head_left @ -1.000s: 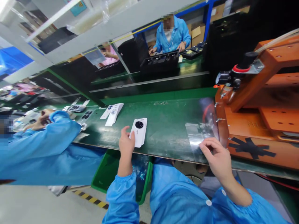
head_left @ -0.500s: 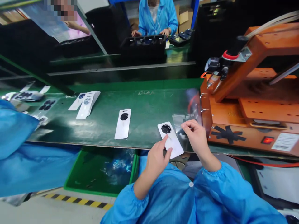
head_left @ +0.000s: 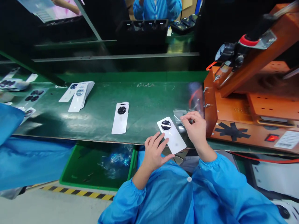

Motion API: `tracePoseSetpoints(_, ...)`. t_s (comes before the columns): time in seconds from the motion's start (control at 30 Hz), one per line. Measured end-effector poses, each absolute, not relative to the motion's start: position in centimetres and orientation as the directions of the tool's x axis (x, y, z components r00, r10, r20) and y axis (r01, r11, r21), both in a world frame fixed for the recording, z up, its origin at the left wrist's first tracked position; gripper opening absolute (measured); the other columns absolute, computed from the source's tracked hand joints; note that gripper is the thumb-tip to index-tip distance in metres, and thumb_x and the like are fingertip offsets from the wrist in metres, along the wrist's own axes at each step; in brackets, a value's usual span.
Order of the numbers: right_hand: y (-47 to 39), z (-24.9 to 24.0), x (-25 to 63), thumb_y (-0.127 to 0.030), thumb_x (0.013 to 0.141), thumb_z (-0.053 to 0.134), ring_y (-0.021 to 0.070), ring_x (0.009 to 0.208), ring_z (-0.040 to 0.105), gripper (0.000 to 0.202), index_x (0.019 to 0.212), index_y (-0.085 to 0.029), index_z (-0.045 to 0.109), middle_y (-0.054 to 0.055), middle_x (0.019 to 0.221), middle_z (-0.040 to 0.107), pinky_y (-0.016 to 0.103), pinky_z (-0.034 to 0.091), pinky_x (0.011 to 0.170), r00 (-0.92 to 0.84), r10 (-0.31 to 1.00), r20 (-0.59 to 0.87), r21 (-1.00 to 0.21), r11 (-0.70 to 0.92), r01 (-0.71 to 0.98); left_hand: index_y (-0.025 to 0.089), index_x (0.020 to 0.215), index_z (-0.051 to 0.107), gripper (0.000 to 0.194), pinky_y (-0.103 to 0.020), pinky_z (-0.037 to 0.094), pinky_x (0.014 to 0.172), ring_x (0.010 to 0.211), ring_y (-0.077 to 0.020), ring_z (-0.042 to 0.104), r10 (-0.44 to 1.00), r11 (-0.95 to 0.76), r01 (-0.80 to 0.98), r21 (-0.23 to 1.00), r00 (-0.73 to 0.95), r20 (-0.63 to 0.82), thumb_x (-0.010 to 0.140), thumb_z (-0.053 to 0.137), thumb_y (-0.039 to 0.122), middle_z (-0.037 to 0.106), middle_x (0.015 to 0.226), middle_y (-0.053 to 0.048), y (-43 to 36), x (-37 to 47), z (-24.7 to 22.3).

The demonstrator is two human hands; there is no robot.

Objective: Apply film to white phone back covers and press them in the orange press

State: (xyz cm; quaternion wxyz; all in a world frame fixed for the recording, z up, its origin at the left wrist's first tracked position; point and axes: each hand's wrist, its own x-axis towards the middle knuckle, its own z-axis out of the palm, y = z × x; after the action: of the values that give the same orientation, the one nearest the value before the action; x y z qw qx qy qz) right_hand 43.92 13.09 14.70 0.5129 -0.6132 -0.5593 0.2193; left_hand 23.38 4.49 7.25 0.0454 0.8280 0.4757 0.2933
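A white phone back cover (head_left: 175, 140) with a round dark camera area lies tilted at the bench's front edge. My left hand (head_left: 155, 151) rests along its left side, fingers spread and touching the cover. To the right of the cover my right hand (head_left: 194, 126) is closed in a pinch; whatever is between its fingertips is too small to make out. Behind those fingertips is a piece of clear plastic film (head_left: 177, 114). A second white back cover (head_left: 120, 121) lies flat farther left on the green bench.
A stack of white covers (head_left: 78, 100) sits at the back left. An orange machine (head_left: 224, 115) with a gauge stands at the right. Below the bench is a green bin (head_left: 93, 183) holding crumpled film. A co-worker's blue sleeve (head_left: 9, 121) reaches in at left; another person sits opposite.
My left hand has shifted from the cover's face to its left edge, fingers wider apart. A bright strip now crosses the camera area. My right hand stays pinched. The view has tilted down.
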Motion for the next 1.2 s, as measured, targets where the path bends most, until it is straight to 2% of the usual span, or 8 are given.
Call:
tracePoseSetpoints(0.27,13.5,12.6,39.8,-0.031,0.082,0.067,0.0215,0.088,0.062,0.016,0.069,-0.024,0.072,0.003,0.086,0.067,0.039,0.047,0.085,0.165,0.956,0.243,-0.877,0.144,0.459,0.022,0.125,0.069,0.07,-0.048,0.033,0.108,0.134,-0.0347,0.054,0.792,-0.483,0.807,0.34,0.238,0.561,0.078,0.068,0.075,0.068,0.133,-0.014,4.5,25.2,5.4)
tracePoseSetpoints(0.63,13.7,12.5,38.6,-0.027,0.083,0.066,0.0218,0.094,0.061,0.014,0.071,-0.024,0.072,0.002,0.089,0.068,0.04,0.044,0.09,0.128,0.974,0.185,-0.854,0.095,0.511,0.023,0.124,0.069,0.069,-0.047,0.033,0.107,0.132,-0.0336,0.056,0.79,-0.464,0.817,0.343,0.206,0.578,0.079,0.066,0.076,0.069,0.13,-0.014,4.5,25.5,5.3)
tracePoseSetpoints(0.9,13.8,12.0,38.7,-0.029,0.085,0.064,0.0235,0.095,0.059,0.018,0.07,-0.024,0.071,0.003,0.09,0.07,0.042,0.037,0.09,0.137,0.96,0.246,-0.731,0.091,0.676,0.026,0.124,0.07,0.07,-0.048,0.032,0.107,0.131,-0.0356,0.055,0.83,-0.432,0.826,0.361,0.209,0.517,0.077,0.067,0.077,0.068,0.131,-0.013,4.5,25.5,5.2)
tracePoseSetpoints(1.2,13.9,11.5,39.0,-0.028,0.085,0.066,0.0224,0.093,0.058,0.017,0.07,-0.023,0.071,0.002,0.09,0.07,0.04,0.034,0.085,0.141,0.949,0.282,-0.696,0.101,0.711,0.024,0.123,0.069,0.07,-0.047,0.034,0.106,0.131,-0.0342,0.056,0.798,-0.46,0.814,0.356,0.203,0.567,0.078,0.067,0.076,0.069,0.13,-0.013,4.5,25.5,5.3)
